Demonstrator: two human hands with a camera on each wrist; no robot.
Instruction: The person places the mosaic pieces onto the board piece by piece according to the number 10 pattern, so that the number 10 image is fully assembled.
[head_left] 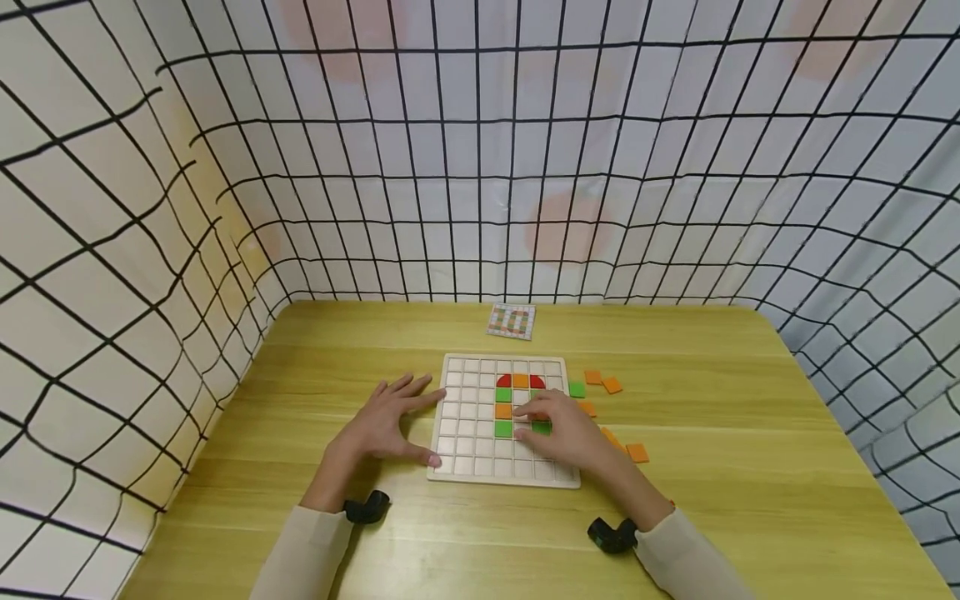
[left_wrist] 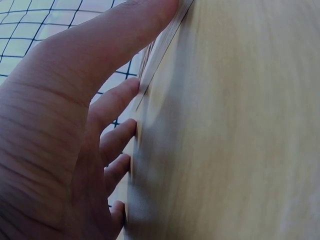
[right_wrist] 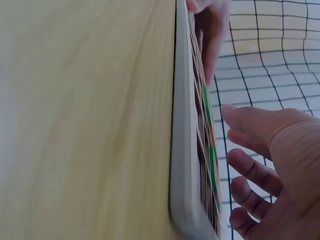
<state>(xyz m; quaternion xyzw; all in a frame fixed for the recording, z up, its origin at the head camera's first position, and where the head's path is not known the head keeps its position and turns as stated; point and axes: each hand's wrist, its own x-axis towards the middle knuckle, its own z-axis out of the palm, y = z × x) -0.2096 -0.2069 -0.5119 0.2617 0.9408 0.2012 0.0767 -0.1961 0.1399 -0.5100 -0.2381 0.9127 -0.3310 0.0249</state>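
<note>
A pale square grid board (head_left: 468, 475) lies on the table. On it sit red quarter-round tiles (head_left: 504, 381), an orange tile (head_left: 521, 381) between them, and a column of green (head_left: 503, 394) and orange tiles below. My left hand (head_left: 382, 421) is spread at the board's left edge, thumb and index finger touching the rim. Above the board's right half hovers my right hand (head_left: 558, 429), its fingers loosely bent and clear of the surface in the right wrist view (right_wrist: 272, 165). No tile shows between those fingers. Part of the right tile column is hidden under this hand.
Loose orange tiles (head_left: 637, 452) and a green tile (head_left: 576, 389) lie right of the board. A small printed pattern card (head_left: 512, 322) lies behind it. Black wire mesh (head_left: 480, 150) stands at the table's back and sides.
</note>
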